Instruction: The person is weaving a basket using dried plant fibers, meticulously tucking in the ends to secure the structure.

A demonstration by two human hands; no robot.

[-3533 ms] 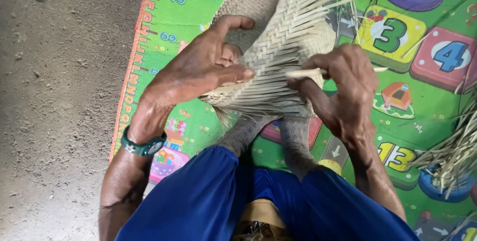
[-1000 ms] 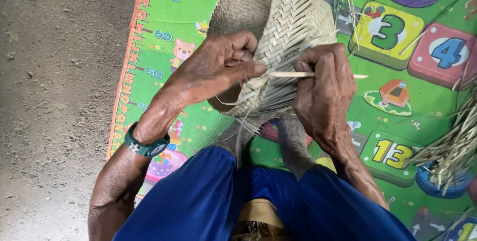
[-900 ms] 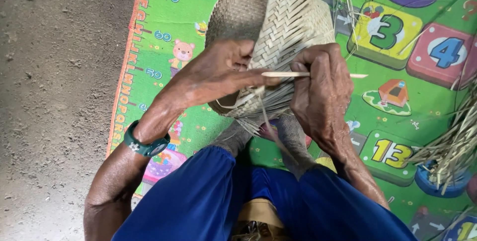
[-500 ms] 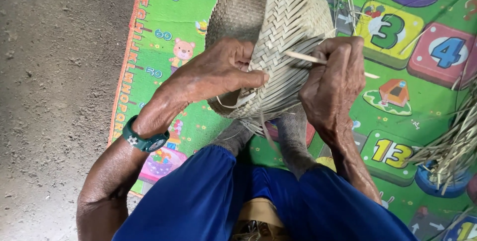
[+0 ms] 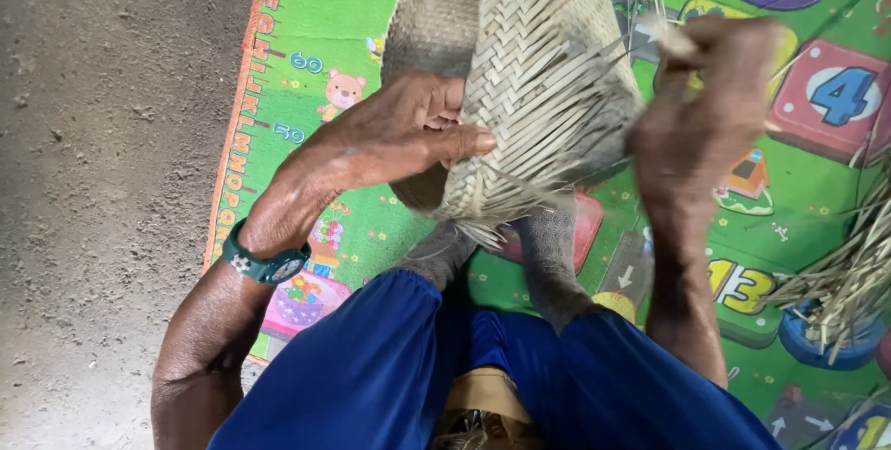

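Observation:
A half-woven basket (image 5: 520,79) of pale flat strips rests against my feet (image 5: 548,255), its loose strip ends pointing toward my knees. My left hand (image 5: 399,135) grips the basket's left side, thumb pressed on the weave. My right hand (image 5: 705,116), blurred by motion, is raised at the basket's right edge and pinches a thin pale strip (image 5: 664,34) pulled out to the right.
I sit on a green play mat (image 5: 306,51) printed with numbers and pictures, lying on a bare dirt floor (image 5: 102,135). A bundle of loose pale strips (image 5: 845,274) lies at the right. A dark green watch (image 5: 264,264) is on my left wrist.
My right hand has lifted up and to the right, drawing the strip out from the weave. My left hand's grip on the basket is unchanged.

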